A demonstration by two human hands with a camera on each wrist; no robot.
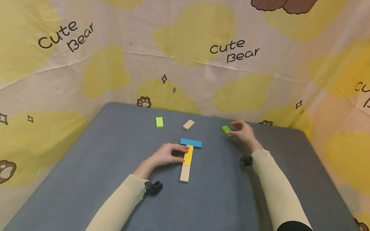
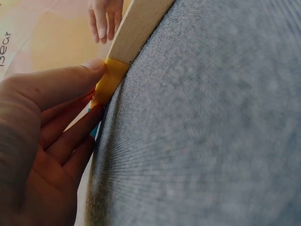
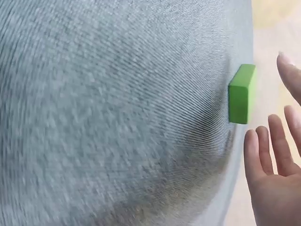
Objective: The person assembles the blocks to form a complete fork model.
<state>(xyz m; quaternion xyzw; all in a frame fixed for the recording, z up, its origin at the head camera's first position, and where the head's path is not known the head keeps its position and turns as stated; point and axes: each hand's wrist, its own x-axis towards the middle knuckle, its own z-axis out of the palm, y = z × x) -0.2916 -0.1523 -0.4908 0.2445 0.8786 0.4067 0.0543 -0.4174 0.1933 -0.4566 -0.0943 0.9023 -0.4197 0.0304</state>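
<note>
A yellow block [image 1: 188,155] lies between a blue block [image 1: 191,143] and a pale wooden block [image 1: 184,174], the three forming a T shape. My left hand [image 1: 167,154] pinches the yellow block, with the thumb near its joint with the wooden one and the fingers toward the blue end. At the back right, my right hand [image 1: 243,132] hovers around a green block [image 1: 225,130]. The right wrist view shows that green block [image 3: 239,96] standing apart from the spread thumb and fingers, with nothing in the grasp.
Farther back on the grey cloth-covered table [image 1: 117,153] lie a lime-green block [image 1: 159,122] and a small wooden block [image 1: 188,124]. A patterned curtain [image 1: 192,38] hangs right behind the table's far edge.
</note>
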